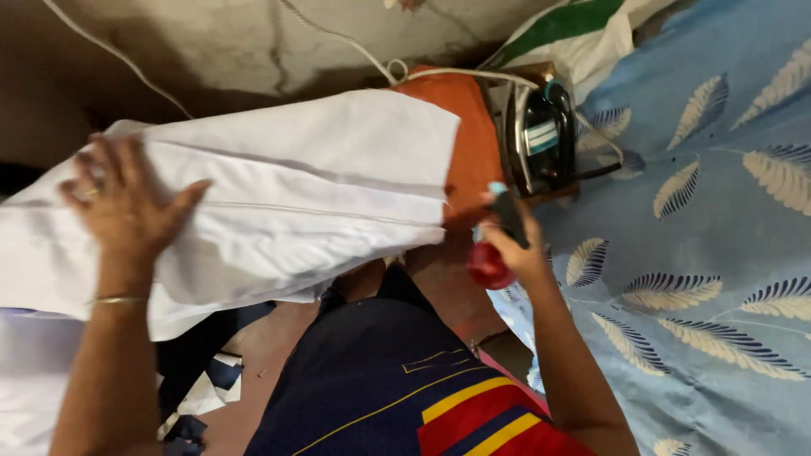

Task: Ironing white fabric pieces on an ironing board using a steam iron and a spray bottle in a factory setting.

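Orange-padded surface [467, 139] holds one white cloth and one iron.

One white cloth [287, 194] lies long axis nine to three; left hand [127, 203] presses flat and spread on its nine o'clock end. Right hand [515, 245], clenched on one red spray bottle [490, 263], sits at the cloth's four o'clock, nearer the single black iron [541, 139] at twelve.

- A home, set up for ironing on a low surface.
- At two o'clock, a black electric iron [541, 135] stands on an orange padded cloth [469, 143].
- At three o'clock, a blue leaf-patterned bedsheet [701, 253].
- At twelve o'clock, a cracked plaster wall [253, 42].
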